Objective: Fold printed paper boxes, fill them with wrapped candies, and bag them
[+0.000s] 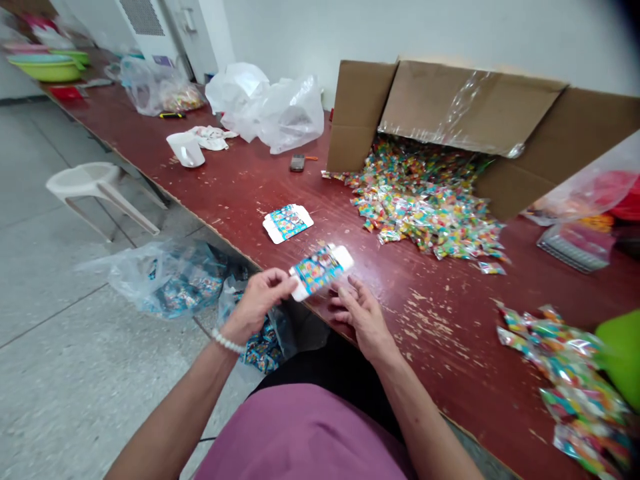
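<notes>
My left hand [263,300] pinches the lower left end of a small printed carton [320,270], blue with colourful pictures and white end flaps. The carton is held in the air over the table's front edge. My right hand [361,312] is just below the carton's right side, its fingers apart and curled a little, with nothing in them. Beyond the held carton, a second flat carton [289,223] of the same print lies on the red table [240,180].
A tipped cardboard box [470,103] spills wrapped candies [425,207] at the back right. More candy packets [570,373] lie near right beside a green container [623,360]. Plastic bags [280,110], a white mug [186,149] and a small device [297,163] stand leftward. Bags [185,280] and a stool [100,180] occupy the floor.
</notes>
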A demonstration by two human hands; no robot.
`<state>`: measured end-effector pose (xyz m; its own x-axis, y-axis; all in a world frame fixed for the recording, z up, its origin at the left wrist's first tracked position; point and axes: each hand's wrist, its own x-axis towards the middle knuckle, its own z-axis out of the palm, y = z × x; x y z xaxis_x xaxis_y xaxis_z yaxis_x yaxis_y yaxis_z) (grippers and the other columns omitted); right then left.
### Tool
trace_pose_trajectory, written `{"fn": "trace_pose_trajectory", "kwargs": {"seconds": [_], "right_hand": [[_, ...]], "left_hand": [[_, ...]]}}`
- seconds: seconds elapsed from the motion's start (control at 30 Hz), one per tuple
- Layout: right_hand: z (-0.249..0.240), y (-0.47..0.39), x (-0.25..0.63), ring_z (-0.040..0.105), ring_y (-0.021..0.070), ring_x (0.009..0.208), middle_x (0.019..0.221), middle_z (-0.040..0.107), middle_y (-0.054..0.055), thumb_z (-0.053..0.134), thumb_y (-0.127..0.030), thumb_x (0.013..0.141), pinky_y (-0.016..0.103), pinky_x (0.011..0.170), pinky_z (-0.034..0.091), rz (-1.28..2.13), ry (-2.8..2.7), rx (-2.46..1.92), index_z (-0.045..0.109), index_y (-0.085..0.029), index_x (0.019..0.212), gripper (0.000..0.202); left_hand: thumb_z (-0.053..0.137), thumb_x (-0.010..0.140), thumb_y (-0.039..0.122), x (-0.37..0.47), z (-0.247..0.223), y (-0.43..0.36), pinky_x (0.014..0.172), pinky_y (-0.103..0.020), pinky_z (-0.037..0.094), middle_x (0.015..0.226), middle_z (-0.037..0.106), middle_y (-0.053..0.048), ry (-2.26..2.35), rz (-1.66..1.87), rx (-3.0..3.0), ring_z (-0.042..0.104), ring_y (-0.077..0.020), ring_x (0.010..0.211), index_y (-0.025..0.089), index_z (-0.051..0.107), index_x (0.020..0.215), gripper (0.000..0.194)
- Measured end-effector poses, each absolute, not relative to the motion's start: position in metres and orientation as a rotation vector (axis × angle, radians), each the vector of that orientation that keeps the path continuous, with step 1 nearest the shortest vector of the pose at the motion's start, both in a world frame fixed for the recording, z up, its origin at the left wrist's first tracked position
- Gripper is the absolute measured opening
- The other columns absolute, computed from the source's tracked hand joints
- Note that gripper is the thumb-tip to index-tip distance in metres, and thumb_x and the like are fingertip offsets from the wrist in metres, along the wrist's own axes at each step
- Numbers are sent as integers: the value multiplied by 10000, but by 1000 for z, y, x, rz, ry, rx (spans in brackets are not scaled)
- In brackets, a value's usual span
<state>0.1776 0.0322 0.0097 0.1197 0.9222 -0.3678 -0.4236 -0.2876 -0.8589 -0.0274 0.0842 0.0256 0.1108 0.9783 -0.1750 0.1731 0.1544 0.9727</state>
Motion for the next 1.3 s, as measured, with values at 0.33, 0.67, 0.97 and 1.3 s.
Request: {"fn": "trace_pose_trajectory", "kwargs": {"seconds": [0.33, 0.67, 0.97, 1.3], "right_hand": [[24, 12, 181, 607, 121, 624, 789, 723, -10, 767, -381, 748, 218, 562, 482, 1445, -758, -1162, 700, -214, 933, 257], [19, -9, 206, 630, 164, 644, 760, 704, 6, 699, -567, 806, 280, 597, 531, 1438, -518, -1124, 685, -203, 947, 391], [32, -18, 197, 507, 92, 450, 622, 618, -48, 760, -510, 785, 209, 445, 437, 1639, -750, -1089, 637, -217, 883, 333], [39, -22, 194, 660, 178, 863, 994, 705, 20, 796, -457, 767, 274, 719, 562, 1604, -867, -1039, 629, -282, 1211, 505]], "left_hand": [[785, 774, 367, 22, 24, 10, 667, -272, 586, 923, 739, -127, 571, 335, 767, 735, -198, 754, 116, 668, 1029, 376], [780, 731, 364, 31, 19, 0, 526, -238, 535, 699, 694, -27, 907, 547, 874, 634, -135, 554, 128, 637, 884, 315], [839, 631, 415, 38, 32, 5, 696, -305, 545, 846, 724, -109, 544, 234, 731, 689, -204, 730, 115, 720, 915, 429], [870, 575, 328, 31, 34, 2, 545, -222, 443, 720, 667, -29, 717, 358, 985, 565, -121, 593, 131, 691, 808, 354]]}}
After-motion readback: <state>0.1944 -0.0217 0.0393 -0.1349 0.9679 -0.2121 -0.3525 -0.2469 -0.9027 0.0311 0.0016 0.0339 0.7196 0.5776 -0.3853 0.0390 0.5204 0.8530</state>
